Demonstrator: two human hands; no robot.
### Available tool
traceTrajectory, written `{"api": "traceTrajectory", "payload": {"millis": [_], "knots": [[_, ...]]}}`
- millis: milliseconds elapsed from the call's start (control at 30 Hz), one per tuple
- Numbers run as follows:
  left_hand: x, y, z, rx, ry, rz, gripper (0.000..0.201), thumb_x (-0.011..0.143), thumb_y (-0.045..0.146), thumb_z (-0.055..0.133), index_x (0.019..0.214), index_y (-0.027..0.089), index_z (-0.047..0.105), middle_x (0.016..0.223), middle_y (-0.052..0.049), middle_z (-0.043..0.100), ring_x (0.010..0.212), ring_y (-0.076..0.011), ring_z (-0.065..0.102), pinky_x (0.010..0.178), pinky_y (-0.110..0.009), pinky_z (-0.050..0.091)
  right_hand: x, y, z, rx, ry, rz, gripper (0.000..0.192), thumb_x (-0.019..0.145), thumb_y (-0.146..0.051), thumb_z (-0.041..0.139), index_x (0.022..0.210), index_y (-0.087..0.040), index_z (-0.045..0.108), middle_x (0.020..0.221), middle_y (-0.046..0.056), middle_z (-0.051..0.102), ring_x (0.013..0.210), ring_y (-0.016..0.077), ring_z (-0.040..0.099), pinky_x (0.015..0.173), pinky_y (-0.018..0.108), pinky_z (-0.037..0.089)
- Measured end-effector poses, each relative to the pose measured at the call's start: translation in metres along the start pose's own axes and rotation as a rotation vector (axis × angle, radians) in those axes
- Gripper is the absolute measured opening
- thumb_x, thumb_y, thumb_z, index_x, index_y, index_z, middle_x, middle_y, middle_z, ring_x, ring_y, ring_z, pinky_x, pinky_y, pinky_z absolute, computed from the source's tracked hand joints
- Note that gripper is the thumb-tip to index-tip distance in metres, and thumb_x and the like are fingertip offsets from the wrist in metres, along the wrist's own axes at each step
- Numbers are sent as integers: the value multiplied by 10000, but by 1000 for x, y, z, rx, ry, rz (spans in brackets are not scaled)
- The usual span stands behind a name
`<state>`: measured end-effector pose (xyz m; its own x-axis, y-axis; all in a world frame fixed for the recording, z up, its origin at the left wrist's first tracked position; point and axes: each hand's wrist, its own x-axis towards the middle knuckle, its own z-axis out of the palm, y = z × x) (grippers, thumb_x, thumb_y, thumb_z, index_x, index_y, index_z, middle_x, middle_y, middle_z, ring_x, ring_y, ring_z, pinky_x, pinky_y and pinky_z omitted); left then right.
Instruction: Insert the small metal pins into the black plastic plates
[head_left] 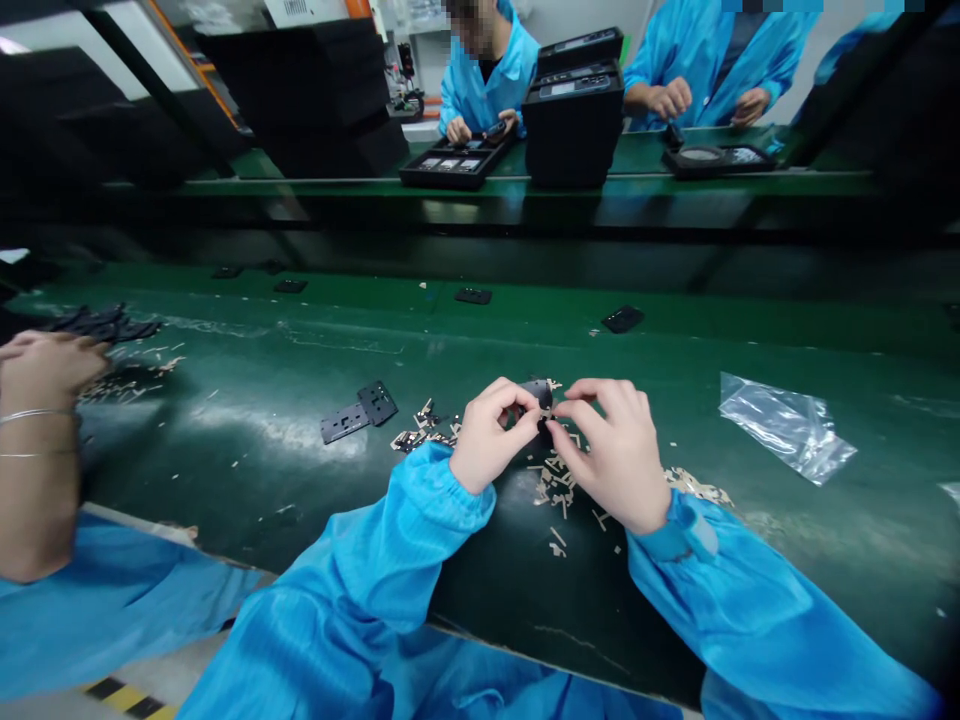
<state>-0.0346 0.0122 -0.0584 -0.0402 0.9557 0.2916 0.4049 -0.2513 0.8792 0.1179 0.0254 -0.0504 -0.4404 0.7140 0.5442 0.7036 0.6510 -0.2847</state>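
Observation:
My left hand (496,432) pinches a small dark plate (537,392), which is partly hidden by the fingers. Close to its right side, my right hand (616,448) has thumb and forefinger nearly together at the plate's edge; whether a small piece sits between them I cannot make out. Under and in front of the hands lie scattered beige scraps (555,482). Left of my left hand is a small heap of dark and pale pieces (426,432). Two dark plates with cut-outs (377,403) overlap on the green table farther left.
A clear plastic bag (787,425) lies at the right. Several dark plates (622,319) are spread along the back. At the left, a co-worker's hands (52,362) rest by a dark pile. Beyond a raised shelf (345,192), people in blue work near black trays (457,165).

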Motion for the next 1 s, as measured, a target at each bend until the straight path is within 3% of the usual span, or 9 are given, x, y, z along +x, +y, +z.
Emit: {"api": "traceTrajectory", "payload": {"millis": [367,600,800,900,1000], "knots": [[-8,5,5,189,10,219,95,742,97,521,695,169,562,700,1,515,670,-113,497,613,-235,413,-1,-2,0,169,-44,46,114,789,-147,496,766,-174,604,917,76,583,897,226,502,720,370,374],[-7,4,2,190,-7,241,98,731,87,523,681,167,552,691,3,512,663,-111,498,612,-234,411,1,-1,0,200,-69,55,125,778,-130,484,737,-177,592,872,66,567,869,211,505,736,362,391],[-1,5,-10,196,52,204,103,718,92,516,656,166,553,665,10,502,636,-109,474,606,-240,411,4,3,-11,222,0,103,120,772,-177,502,666,-187,557,819,58,538,802,207,497,713,368,405],[-1,7,-12,174,11,229,97,726,101,522,660,166,554,663,6,511,648,-115,483,612,-246,413,5,3,-12,246,-14,96,157,798,-218,514,647,-188,546,812,54,517,798,202,494,719,371,411],[-2,8,-11,163,-19,264,106,731,98,522,661,171,552,662,3,522,665,-121,491,617,-249,414,5,2,-10,340,-41,111,64,783,-186,531,732,-188,569,873,61,507,853,209,508,748,380,428]]}}
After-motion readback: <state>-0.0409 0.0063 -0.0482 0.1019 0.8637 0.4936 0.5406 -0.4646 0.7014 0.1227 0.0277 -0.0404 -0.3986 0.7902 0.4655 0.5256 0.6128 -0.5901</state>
